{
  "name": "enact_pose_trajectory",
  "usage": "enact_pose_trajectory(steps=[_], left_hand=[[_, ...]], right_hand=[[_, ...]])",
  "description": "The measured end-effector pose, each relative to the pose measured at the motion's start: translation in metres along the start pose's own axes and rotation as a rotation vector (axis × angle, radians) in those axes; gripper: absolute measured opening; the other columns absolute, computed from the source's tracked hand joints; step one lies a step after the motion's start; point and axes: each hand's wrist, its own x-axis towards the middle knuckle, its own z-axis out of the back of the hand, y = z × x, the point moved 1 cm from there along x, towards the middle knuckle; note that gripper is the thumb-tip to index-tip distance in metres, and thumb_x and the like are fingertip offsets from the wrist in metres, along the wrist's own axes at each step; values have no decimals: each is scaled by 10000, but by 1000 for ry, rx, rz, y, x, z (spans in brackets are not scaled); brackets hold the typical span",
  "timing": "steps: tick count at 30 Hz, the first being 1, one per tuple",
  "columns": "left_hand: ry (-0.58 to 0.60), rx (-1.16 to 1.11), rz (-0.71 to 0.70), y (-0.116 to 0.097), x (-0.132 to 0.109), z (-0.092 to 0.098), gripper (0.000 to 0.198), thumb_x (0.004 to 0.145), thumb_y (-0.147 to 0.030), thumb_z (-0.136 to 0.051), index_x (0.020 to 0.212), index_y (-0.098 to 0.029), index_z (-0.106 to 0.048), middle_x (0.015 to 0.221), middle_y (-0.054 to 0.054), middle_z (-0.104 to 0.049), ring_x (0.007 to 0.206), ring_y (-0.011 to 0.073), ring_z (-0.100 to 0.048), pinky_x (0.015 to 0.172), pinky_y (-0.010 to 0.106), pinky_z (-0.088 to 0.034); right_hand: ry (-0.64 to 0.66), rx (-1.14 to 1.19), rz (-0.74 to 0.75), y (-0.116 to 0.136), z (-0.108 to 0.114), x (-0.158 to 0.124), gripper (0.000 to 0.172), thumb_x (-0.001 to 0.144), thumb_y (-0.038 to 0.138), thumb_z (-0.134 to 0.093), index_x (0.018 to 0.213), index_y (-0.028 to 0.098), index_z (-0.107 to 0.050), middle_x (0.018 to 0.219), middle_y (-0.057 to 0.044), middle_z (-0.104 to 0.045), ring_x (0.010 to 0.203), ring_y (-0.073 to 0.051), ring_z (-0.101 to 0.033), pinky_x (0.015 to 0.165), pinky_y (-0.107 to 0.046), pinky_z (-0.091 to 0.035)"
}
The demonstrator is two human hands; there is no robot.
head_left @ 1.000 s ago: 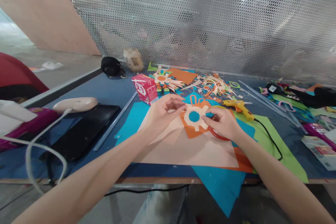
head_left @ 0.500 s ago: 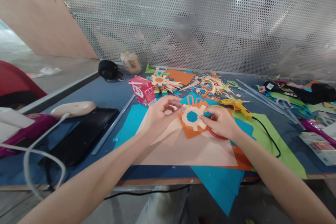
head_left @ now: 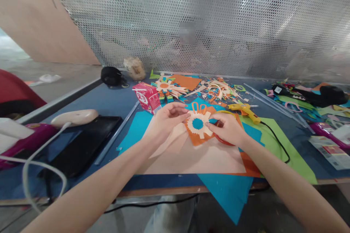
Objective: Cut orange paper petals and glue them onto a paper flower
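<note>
A cream paper flower (head_left: 202, 133) with a blue round centre (head_left: 198, 123) lies over an orange paper piece (head_left: 193, 139) between my hands. My left hand (head_left: 170, 119) is closed in a pinch at the flower's left edge. In my right hand (head_left: 227, 128), thumb and fingers grip a small blue paper piece (head_left: 213, 120) beside the flower's right petals. Two orange loops (head_left: 199, 108) stick out behind the flower. A red curved band (head_left: 224, 141) shows partly below my right hand. Underneath lies a large cream sheet (head_left: 191, 162).
A yellow glue gun (head_left: 244, 109) rests on the right with its black cord. A pink box (head_left: 147, 97), a finished-looking flower (head_left: 164, 86) and paper scraps (head_left: 221, 90) sit behind. Left are a black tablet-like slab (head_left: 84, 145) and white cable (head_left: 35, 158). Blue sheets (head_left: 232, 193) overhang the front edge.
My left fingertips have come closer to the thumb at the flower's edge. The right hand keeps its grip on the blue piece. The whole view has shifted slightly.
</note>
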Motion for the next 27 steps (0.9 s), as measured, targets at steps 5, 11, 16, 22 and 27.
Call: enact_pose_trajectory(steps=[5, 11, 16, 22, 27], left_hand=[[4, -159, 149, -4, 0, -3, 372, 558, -187, -804, 877, -149, -617, 752, -7, -670, 696, 104, -632, 663, 231, -506], [30, -161, 205, -6, 0, -6, 426, 558, -295, -821, 903, -130, -634, 719, 15, -687, 636, 118, -631, 614, 245, -502], [12, -154, 145, -4, 0, -5, 410, 507, -292, -844, 839, -142, -655, 670, 0, -681, 628, 108, -621, 623, 231, -495], [-9, -157, 129, -7, 0, -2, 406, 548, -292, -829, 881, -157, -639, 747, 2, -681, 700, 104, -621, 631, 209, -479], [48, -176, 315, -10, -3, -1, 297, 703, -379, -707, 892, -165, -624, 718, -13, -614, 643, 105, -601, 546, 217, -476]], right_hand=[[-25, -20, 5, -3, 0, 0, 230, 813, 324, -543, 640, 174, -543, 640, -9, -571, 582, -112, -490, 542, -217, -363], [-29, -55, 17, -3, 0, 1, 221, 815, 297, -550, 632, 172, -546, 604, 8, -547, 552, -100, -480, 527, -203, -362], [-42, -106, 43, -4, 0, 1, 235, 828, 303, -553, 635, 169, -556, 602, 11, -553, 537, -94, -486, 507, -195, -361], [-97, -212, 122, -5, 1, 0, 211, 852, 271, -531, 678, 171, -595, 673, -19, -622, 596, -119, -542, 555, -221, -399], [-304, -705, 592, 0, 13, -4, 229, 886, 136, -435, 907, 152, -663, 857, -65, -698, 738, -160, -597, 599, -256, -418]])
